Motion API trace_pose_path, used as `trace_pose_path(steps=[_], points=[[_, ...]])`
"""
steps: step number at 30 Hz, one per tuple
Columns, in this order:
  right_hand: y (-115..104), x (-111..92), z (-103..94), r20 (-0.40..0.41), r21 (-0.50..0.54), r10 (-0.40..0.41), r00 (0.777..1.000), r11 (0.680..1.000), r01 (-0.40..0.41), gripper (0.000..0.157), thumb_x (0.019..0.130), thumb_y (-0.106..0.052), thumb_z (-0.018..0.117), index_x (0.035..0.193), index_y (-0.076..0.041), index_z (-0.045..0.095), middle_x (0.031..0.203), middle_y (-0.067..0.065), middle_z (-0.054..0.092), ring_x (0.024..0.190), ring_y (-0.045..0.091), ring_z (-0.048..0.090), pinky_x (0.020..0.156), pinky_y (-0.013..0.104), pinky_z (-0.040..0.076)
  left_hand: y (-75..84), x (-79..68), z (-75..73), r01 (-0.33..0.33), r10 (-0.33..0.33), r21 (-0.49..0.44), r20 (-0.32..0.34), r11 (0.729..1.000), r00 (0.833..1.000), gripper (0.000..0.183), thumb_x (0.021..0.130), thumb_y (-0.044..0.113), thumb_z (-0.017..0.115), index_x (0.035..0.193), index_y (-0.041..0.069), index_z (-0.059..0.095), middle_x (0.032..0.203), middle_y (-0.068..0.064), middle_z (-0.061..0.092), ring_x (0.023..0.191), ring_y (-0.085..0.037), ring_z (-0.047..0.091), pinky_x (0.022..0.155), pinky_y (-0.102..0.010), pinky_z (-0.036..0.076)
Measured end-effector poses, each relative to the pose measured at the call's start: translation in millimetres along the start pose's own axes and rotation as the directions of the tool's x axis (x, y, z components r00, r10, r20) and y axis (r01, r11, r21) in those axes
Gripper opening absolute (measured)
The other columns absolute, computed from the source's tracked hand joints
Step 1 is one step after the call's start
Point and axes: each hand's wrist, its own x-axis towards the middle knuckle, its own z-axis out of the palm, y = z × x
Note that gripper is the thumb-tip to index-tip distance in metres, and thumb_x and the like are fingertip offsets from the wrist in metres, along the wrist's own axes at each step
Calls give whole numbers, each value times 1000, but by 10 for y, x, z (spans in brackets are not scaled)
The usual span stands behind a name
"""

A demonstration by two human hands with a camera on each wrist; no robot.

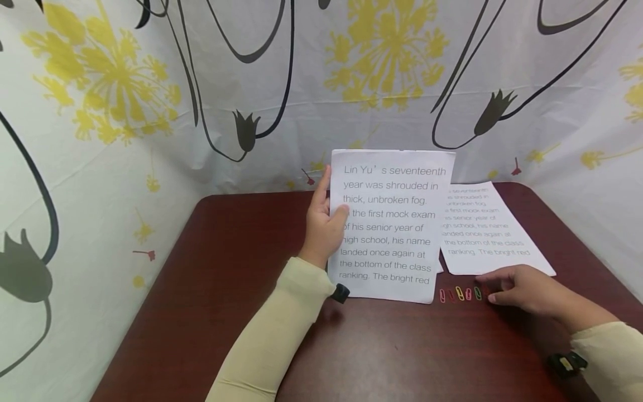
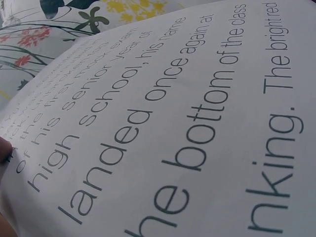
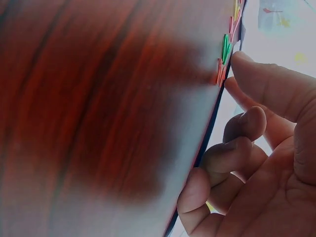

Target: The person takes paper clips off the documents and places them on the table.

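Observation:
My left hand (image 1: pixel 324 229) grips a stack of printed paper (image 1: pixel 387 245) at its left edge, thumb on the front and fingers behind. The stack stands raised, its text facing me; in the left wrist view the printed page (image 2: pixel 148 123) fills most of the picture and only a thumb edge shows. My right hand (image 1: pixel 527 293) is low over the table at the right end of a row of paper clips, thumb and index finger apart. A red paper clip (image 3: pixel 219 72) lies by those fingertips, beside a green paper clip (image 3: pixel 226 48).
Farther left in the row lie a yellow paper clip (image 1: pixel 459 293) and several pink and red ones. A second printed stack (image 1: pixel 494 234) rests on the dark red table (image 1: pixel 241 268), partly behind the held one. A patterned cloth (image 1: pixel 311 72) hangs along the back.

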Motion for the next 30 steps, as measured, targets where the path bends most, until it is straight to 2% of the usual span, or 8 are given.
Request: trace_pose_path(steps=[6, 10, 13, 15, 20, 22, 26, 30], points=[[-156, 21, -92, -142, -56, -40, 989, 998, 32, 40, 90, -18, 83, 124, 2, 74, 68, -2, 54, 56, 5, 42, 49, 26, 37, -15, 5, 5, 4, -4, 3, 0, 1000, 1000, 88, 104, -1, 53, 160, 60, 24, 121, -7, 75, 89, -26, 79, 69, -38, 66], [-375, 64, -150, -306, -33, -101, 947, 995, 96, 42, 94, -19, 80, 131, -1, 71, 75, 0, 61, 64, 0, 48, 51, 26, 39, -7, -4, 0, 5, -5, 5, -3, 1000, 1000, 88, 104, -1, 53, 160, 60, 24, 120, -7, 75, 88, -27, 79, 68, -38, 66], [-546, 108, -155, -384, 40, -141, 913, 985, 169, 53, 97, -17, 77, 145, -2, 60, 101, 14, 73, 82, -13, 55, 62, 15, 45, 6, -3, -7, -7, 7, 3, 0, 1000, 1000, 88, 103, -2, 52, 161, 59, 24, 120, -9, 75, 87, -27, 79, 68, -39, 66], [-660, 152, -133, -388, 107, -166, 907, 969, 223, 68, 98, -13, 75, 159, -6, 45, 127, 26, 68, 102, -12, 58, 73, 7, 48, 14, 2, -10, -17, 17, -1, 1, 1000, 1000, 88, 103, -2, 52, 161, 58, 24, 121, -10, 75, 86, -26, 79, 67, -39, 66], [-925, 273, 3, -354, 271, -248, 902, 895, 353, 103, 98, -4, 72, 172, -23, 3, 158, 36, 40, 135, 37, 58, 93, 4, 46, 39, 7, -10, -29, 30, -16, 3, 999, 1000, 88, 103, -4, 52, 162, 56, 25, 121, -12, 75, 88, -27, 79, 69, -39, 66], [-1004, 302, 70, -356, 313, -263, 897, 871, 379, 106, 99, -2, 70, 171, -27, -4, 158, 38, 38, 134, 34, 60, 94, 6, 48, 47, 8, -8, -34, 35, -24, 3, 999, 999, 89, 102, -5, 51, 162, 56, 24, 121, -13, 75, 88, -28, 79, 69, -40, 67], [-1103, 314, 186, -379, 387, -276, 883, 820, 422, 104, 100, 1, 66, 171, -26, -5, 149, 36, 50, 116, 3, 66, 88, 14, 57, 62, 5, -1, -40, 40, -39, -6, 998, 999, 90, 101, -6, 51, 163, 54, 25, 117, -15, 76, 86, -29, 79, 66, -40, 66], [-1166, 285, 254, -388, 448, -280, 878, 775, 446, 100, 102, 3, 64, 171, -30, 0, 140, 13, 65, 109, 6, 73, 84, 22, 62, 73, -1, -2, -42, 41, -54, -21, 998, 999, 89, 100, -6, 52, 166, 48, 24, 114, -17, 77, 83, -29, 79, 63, -41, 66]])
